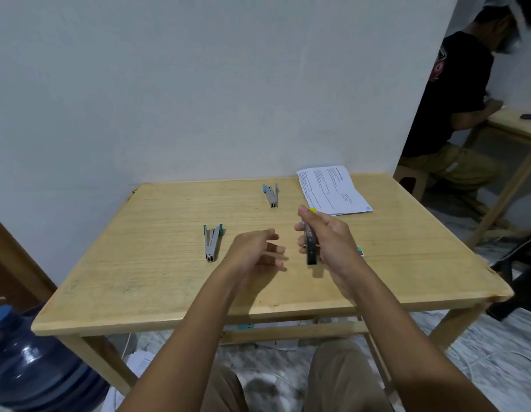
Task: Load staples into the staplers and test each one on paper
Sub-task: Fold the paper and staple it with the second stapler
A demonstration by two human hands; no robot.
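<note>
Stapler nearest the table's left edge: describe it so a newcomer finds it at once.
On the light wooden table, look left of the person's open left hand. There lies a grey metal stapler with teal ends, splayed open in a V. A similar grey stapler lies farther back, near the printed white paper sheet; this one is nearer and farther left.

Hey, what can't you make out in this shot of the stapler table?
In the head view:
held stapler: the right hand covers most of it and it is blurred; loaded or not, unseen.
teal item: mostly hidden behind the right wrist; cannot name it.
paper: print too small to read.
near stapler and far stapler: staples inside too small to see.
water jug: cut off by the left edge.
</note>
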